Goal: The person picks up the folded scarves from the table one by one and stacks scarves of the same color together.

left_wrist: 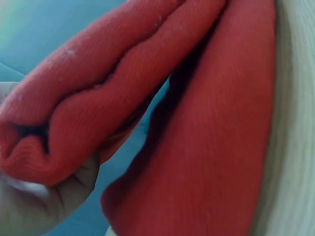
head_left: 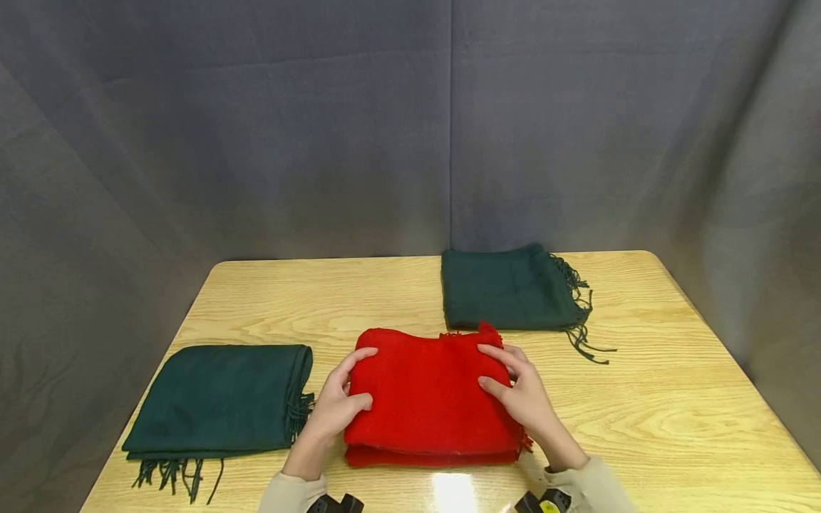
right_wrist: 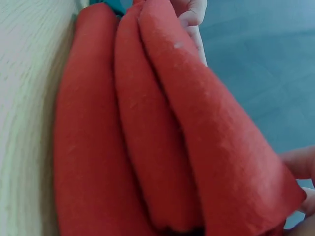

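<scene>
A red folded scarf point(head_left: 430, 399) lies at the front middle of the table, several layers thick, with fringe peeking out at its right side and far edge. My left hand point(head_left: 338, 402) grips the upper layers at the left edge, thumb and fingertips on top. At the opposite edge my right hand point(head_left: 522, 385) holds the same layers, its thumb and a finger on the top face. In the left wrist view the held layers of the red scarf point(left_wrist: 98, 93) are raised at an angle off the bottom layer, with a gap between. Fingers point(right_wrist: 298, 162) show at the cloth's edge in the right wrist view.
A dark green folded scarf point(head_left: 218, 399) lies at the left, its fringe pointing to the front. Another dark green folded scarf point(head_left: 509, 288) lies at the back, fringe to the right. Grey curtains point(head_left: 321, 142) surround the wooden table point(head_left: 667, 399) behind and at both sides.
</scene>
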The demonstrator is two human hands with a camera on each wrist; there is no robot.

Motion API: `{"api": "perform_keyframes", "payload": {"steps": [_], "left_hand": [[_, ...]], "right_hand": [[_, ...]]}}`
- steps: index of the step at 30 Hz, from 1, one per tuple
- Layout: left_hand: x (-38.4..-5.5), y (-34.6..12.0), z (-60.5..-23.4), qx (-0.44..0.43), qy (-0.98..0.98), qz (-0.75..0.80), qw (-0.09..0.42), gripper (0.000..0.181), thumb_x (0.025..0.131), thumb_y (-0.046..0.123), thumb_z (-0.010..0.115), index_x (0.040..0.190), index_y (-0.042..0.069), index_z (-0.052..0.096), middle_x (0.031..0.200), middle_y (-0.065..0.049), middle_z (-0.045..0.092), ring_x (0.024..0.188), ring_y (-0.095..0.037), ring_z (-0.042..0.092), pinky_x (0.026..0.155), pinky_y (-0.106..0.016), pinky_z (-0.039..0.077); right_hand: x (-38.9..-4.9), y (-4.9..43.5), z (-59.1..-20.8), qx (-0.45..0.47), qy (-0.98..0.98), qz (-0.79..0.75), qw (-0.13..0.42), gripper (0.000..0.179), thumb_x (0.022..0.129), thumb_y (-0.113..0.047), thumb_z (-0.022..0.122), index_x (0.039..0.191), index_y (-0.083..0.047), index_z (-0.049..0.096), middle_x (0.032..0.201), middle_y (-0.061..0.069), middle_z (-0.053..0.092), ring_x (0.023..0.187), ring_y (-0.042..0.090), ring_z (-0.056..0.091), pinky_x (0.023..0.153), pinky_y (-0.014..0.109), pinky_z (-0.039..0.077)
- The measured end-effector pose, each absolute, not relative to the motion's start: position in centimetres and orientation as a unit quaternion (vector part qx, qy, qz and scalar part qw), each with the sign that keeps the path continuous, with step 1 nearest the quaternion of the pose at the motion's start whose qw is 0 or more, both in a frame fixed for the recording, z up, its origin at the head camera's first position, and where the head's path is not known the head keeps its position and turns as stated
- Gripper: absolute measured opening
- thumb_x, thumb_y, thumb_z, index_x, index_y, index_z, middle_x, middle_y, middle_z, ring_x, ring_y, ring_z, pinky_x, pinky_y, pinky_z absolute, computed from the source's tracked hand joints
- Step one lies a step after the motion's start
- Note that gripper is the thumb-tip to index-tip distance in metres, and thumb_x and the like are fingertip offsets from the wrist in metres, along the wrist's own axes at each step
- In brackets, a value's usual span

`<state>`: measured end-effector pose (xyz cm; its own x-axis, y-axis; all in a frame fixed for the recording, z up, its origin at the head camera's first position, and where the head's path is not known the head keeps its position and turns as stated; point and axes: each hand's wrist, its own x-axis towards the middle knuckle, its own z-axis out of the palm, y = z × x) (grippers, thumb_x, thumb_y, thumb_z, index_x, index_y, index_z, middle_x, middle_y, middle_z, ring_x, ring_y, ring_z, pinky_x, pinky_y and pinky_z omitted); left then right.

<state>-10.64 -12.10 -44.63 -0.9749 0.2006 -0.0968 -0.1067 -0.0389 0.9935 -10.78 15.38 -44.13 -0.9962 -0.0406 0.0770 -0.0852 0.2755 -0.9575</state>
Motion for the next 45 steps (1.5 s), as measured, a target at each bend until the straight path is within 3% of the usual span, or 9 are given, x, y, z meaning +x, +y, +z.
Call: {"api": "perform_keyframes", "payload": {"steps": [11, 22, 28, 32, 35, 45], "left_hand": [[-10.5, -12.9, -46.2, 0.015, 0.697, 0.708, 0.115, 0.069, 0.068, -0.016, 0.045, 0.131, 0.012, 0.045, 0.113, -0.017, 0.049, 0.091, -0.027, 0.052, 0.067, -0.034, 0.049], [-10.3, -13.6, -46.5, 0.024, 0.715, 0.690, 0.109, 0.067, 0.069, -0.016, 0.047, 0.132, 0.007, 0.043, 0.114, -0.020, 0.050, 0.090, -0.027, 0.054, 0.069, -0.032, 0.049], [-10.1, -14.3, -46.4, 0.037, 0.728, 0.674, 0.119, 0.064, 0.072, -0.016, 0.050, 0.132, 0.003, 0.040, 0.112, -0.021, 0.050, 0.091, -0.027, 0.057, 0.071, -0.030, 0.049], [-9.9, -15.1, -46.3, 0.045, 0.757, 0.642, 0.112, 0.061, 0.075, -0.012, 0.057, 0.132, 0.002, 0.040, 0.108, -0.021, 0.049, 0.078, -0.022, 0.058, 0.062, -0.027, 0.048], [-9.8, -15.8, -46.1, 0.051, 0.774, 0.623, 0.097, 0.061, 0.077, -0.010, 0.060, 0.133, 0.002, 0.040, 0.107, -0.020, 0.048, 0.070, -0.017, 0.057, 0.058, -0.024, 0.046], [-9.6, -16.8, -45.7, 0.037, 0.776, 0.622, 0.099, 0.066, 0.079, -0.004, 0.065, 0.138, 0.009, 0.037, 0.122, -0.020, 0.044, 0.093, -0.027, 0.056, 0.067, -0.029, 0.049]], "right_hand": [[-11.0, 15.8, -45.3, 0.039, -0.821, 0.569, 0.020, 0.041, 0.078, 0.004, 0.065, 0.119, 0.001, 0.058, 0.117, 0.018, 0.045, 0.086, 0.027, 0.057, 0.073, 0.031, 0.047], [-10.7, 16.8, -45.3, 0.037, -0.838, 0.545, 0.016, 0.043, 0.078, -0.001, 0.068, 0.120, 0.000, 0.057, 0.118, 0.016, 0.046, 0.100, 0.032, 0.052, 0.087, 0.042, 0.042], [-10.5, 17.8, -45.5, 0.035, -0.846, 0.532, 0.020, 0.044, 0.077, -0.002, 0.069, 0.120, 0.000, 0.057, 0.117, 0.017, 0.046, 0.090, 0.030, 0.056, 0.077, 0.035, 0.047], [-10.3, 18.6, -45.6, 0.041, -0.847, 0.530, 0.017, 0.048, 0.078, -0.005, 0.070, 0.123, -0.001, 0.054, 0.117, 0.018, 0.047, 0.087, 0.030, 0.056, 0.065, 0.026, 0.048], [-10.1, 19.1, -45.4, 0.051, -0.851, 0.523, 0.005, 0.055, 0.079, -0.012, 0.070, 0.129, -0.004, 0.047, 0.118, 0.020, 0.048, 0.091, 0.033, 0.054, 0.066, 0.029, 0.049], [-9.6, 20.5, -44.8, 0.048, -0.860, 0.506, -0.047, 0.070, 0.081, -0.022, 0.069, 0.139, -0.018, 0.029, 0.123, 0.027, 0.041, 0.099, 0.040, 0.054, 0.081, 0.046, 0.047]]}}
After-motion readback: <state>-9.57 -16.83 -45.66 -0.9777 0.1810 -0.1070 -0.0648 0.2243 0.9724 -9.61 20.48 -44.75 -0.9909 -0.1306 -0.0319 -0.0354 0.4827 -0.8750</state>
